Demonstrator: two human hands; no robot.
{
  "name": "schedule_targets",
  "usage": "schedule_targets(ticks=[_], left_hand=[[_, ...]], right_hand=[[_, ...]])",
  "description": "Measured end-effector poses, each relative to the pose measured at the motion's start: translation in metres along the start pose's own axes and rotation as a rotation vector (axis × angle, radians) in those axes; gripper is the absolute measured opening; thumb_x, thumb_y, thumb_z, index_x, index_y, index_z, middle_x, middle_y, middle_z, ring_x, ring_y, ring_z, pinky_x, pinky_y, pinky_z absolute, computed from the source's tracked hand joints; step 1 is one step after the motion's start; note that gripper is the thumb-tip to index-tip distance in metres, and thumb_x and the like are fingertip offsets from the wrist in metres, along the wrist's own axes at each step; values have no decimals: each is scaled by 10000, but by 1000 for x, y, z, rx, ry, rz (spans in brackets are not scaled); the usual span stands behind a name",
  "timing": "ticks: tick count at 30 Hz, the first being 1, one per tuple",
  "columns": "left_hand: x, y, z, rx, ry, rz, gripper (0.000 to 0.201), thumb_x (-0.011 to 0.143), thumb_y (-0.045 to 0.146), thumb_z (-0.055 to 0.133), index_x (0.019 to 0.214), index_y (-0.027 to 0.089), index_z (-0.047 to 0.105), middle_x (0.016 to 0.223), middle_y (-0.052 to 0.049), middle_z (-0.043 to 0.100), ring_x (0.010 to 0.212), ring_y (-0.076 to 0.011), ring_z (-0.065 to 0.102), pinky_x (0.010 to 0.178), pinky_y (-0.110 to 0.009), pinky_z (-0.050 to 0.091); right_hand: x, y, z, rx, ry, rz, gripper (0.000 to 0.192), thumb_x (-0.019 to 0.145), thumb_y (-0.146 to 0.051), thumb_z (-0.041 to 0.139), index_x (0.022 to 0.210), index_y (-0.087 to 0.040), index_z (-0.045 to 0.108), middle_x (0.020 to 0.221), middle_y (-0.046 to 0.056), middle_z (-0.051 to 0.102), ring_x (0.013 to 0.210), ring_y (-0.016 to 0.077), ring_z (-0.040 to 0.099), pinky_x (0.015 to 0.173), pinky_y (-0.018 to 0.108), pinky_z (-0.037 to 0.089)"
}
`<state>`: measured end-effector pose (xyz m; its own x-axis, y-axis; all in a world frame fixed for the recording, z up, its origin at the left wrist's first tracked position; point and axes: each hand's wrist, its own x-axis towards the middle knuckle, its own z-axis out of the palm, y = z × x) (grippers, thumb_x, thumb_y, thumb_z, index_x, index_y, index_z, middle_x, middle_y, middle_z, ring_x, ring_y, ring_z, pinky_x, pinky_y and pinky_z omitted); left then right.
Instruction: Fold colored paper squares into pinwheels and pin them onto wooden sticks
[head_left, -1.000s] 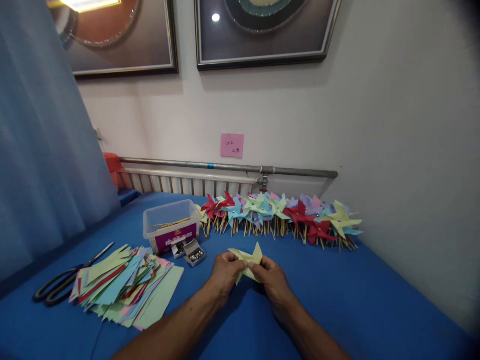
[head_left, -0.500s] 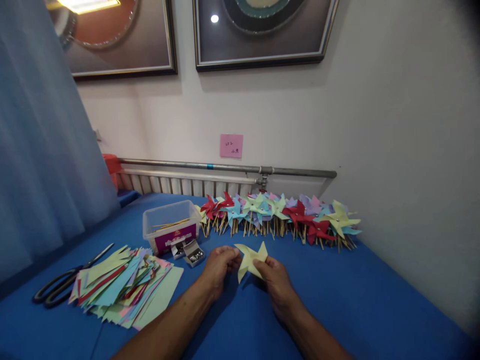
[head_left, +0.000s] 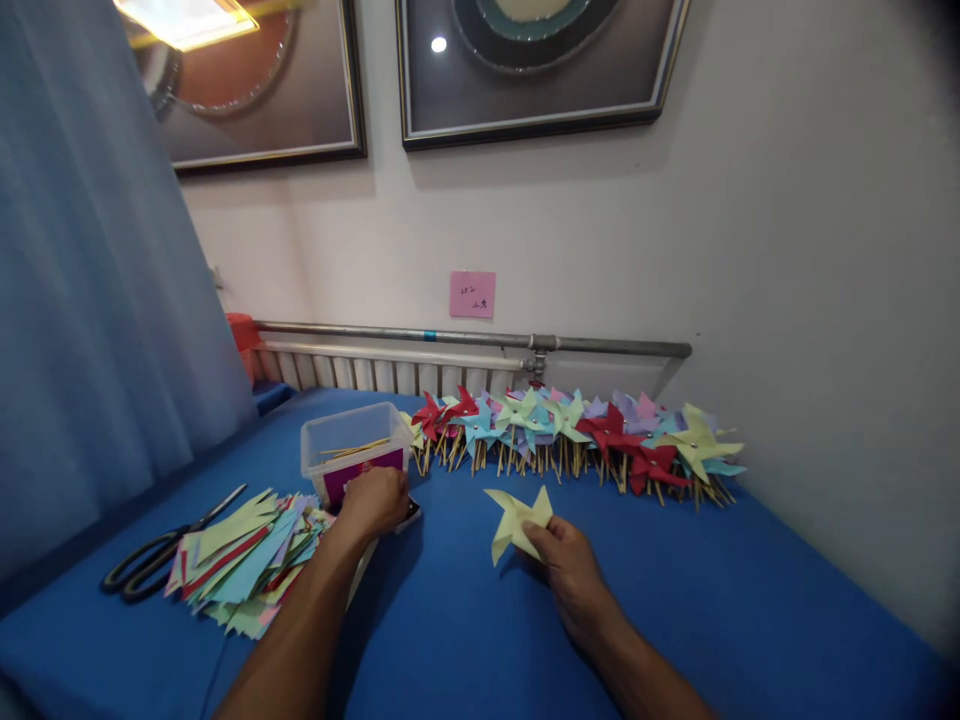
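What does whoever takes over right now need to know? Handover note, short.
Right hand: grip shut on folded yellow pinwheel head, no stick on it yet.
Left hand: over the small pin box beside the clear tub of sticks; grip not readable.
Done: finished pinwheels rowed along the wall.
Left: cut paper stack, scissors beside it.

A long row of finished paper pinwheels [head_left: 577, 435] in red, blue, green and purple is lying along the wall at twelve o'clock. Black scissors [head_left: 161, 545] are resting at nine o'clock, just beside a stack of cut coloured paper [head_left: 240, 560]. A pink note [head_left: 472, 294] is sticking to the wall beneath two framed pictures [head_left: 536, 65].
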<state>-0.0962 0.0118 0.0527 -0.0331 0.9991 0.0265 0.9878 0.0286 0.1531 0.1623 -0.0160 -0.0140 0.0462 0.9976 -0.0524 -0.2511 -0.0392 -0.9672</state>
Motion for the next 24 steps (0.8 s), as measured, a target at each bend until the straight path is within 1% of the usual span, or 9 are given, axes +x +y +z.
schedule_targets(ticks=[3, 7, 13, 16, 21, 24], left_hand=[[0, 4, 6, 94, -69, 22, 253, 828, 185, 526, 902, 146, 764, 991, -187, 759, 976, -351, 710, 787, -385, 509], [6, 5, 17, 152, -116, 35, 305, 823, 168, 519, 980, 125, 778, 1037, -220, 754, 1000, -353, 714, 811, -402, 539], [9, 3, 23, 199, -60, 28, 325, 844, 136, 501, 1009, 111, 780, 1027, -233, 751, 994, -350, 720, 827, -399, 550], [9, 4, 23, 205, -70, 16, 333, 847, 138, 496, 1020, 101, 778, 1042, -246, 747, 1002, -354, 718, 839, -406, 550], [7, 4, 17, 175, -54, 5, 369, 868, 179, 465, 1069, 102, 765, 1063, -259, 740, 1023, -367, 710, 854, -445, 541], [7, 3, 16, 161, -66, 3, 352, 846, 184, 498, 1065, 120, 766, 1076, -240, 743, 1035, -358, 705, 861, -433, 536]], right_hand=[[0, -1, 1, 0, 11, 7, 264, 677, -371, 792, 834, -162, 749, 742, 49, 770, 700, 231, 713, 688, 321, 556], [1, 2, 2, -6, 25, 15, 313, 654, -370, 805, 877, -157, 753, 721, 39, 766, 651, 219, 695, 640, 309, 545], [9, 16, -3, -14, 0, 22, 370, 631, -402, 814, 894, -151, 748, 725, 44, 770, 685, 243, 710, 649, 319, 542], [13, 20, -5, -6, -11, 15, 375, 645, -406, 809, 918, -157, 747, 756, 52, 779, 718, 253, 722, 671, 326, 547], [12, 20, -5, -10, -17, -1, 366, 650, -419, 808, 897, -156, 745, 779, 70, 784, 735, 265, 727, 665, 331, 547], [9, 17, -3, -11, -28, 4, 367, 651, -421, 805, 898, -156, 744, 769, 63, 780, 731, 261, 723, 676, 336, 548]])
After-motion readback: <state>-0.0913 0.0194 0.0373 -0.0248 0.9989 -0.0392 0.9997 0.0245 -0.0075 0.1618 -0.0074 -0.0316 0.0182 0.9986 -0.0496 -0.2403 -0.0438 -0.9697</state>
